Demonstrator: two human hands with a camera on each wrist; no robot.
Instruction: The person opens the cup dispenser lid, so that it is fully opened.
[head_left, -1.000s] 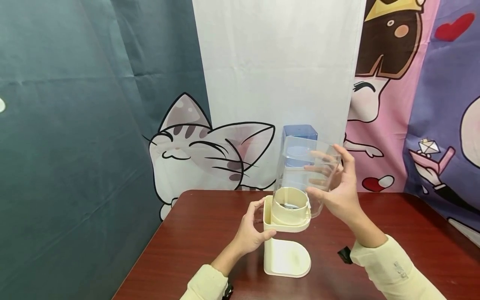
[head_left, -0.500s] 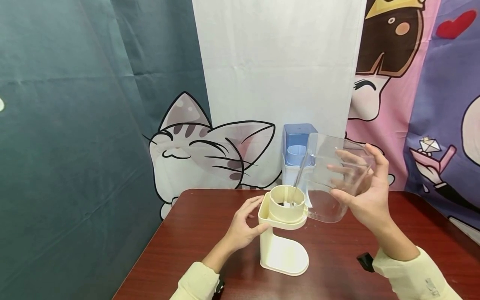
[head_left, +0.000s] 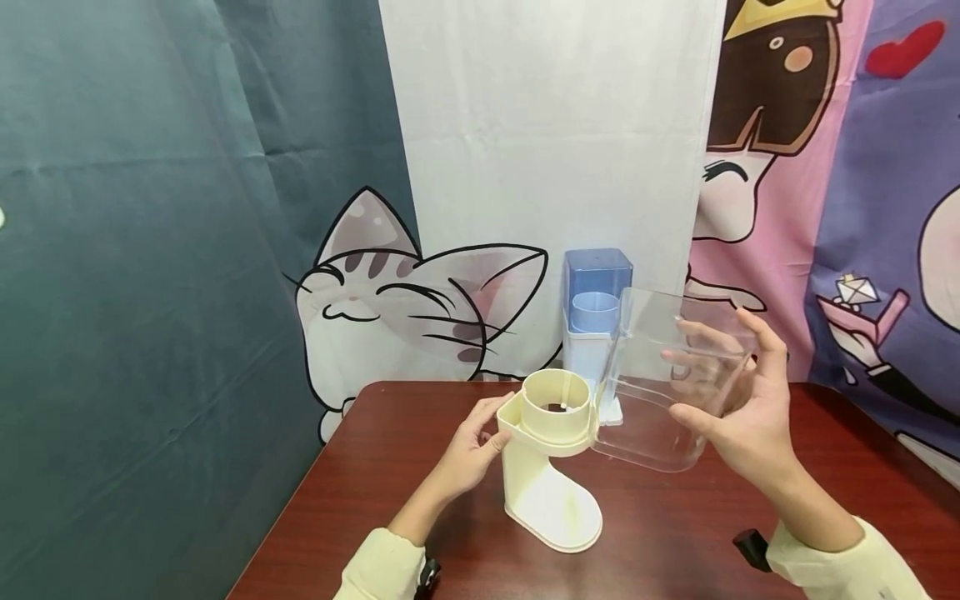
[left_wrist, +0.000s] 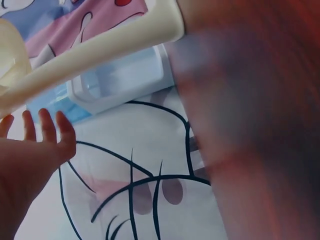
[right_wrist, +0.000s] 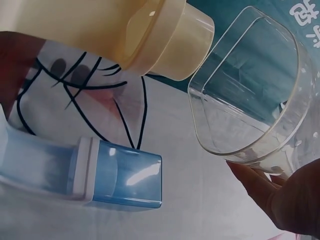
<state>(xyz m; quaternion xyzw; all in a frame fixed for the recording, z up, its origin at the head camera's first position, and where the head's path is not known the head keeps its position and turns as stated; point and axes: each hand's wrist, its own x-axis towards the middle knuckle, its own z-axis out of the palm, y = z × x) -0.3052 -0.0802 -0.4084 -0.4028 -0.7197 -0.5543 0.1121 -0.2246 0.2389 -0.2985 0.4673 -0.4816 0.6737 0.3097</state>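
Observation:
A cream plastic stand [head_left: 525,475] with a round open collar [head_left: 557,408] on top and a rounded foot stands upright on the table. My left hand [head_left: 465,454] grips the left side of its upper tray, thumb in front and fingers toward the back. To its right, my right hand [head_left: 750,417] holds a clear plastic cover [head_left: 652,400], tilted, by its closed end. In the right wrist view the cover's open rim [right_wrist: 200,132] faces the collar. Whether rim and stand touch, I cannot tell. The left wrist view shows the left fingers [left_wrist: 47,127] beside the stand.
Behind the cream stand is a similar blue and white dispenser [head_left: 597,271] with a blue cover on it. The dark red wooden table [head_left: 360,483] ends at a back edge, with printed cloth hangings [head_left: 480,167] beyond.
The clear cover came off the cream collar, moving right and tilting in my right hand. The stand turned and shifted slightly left with my left hand.

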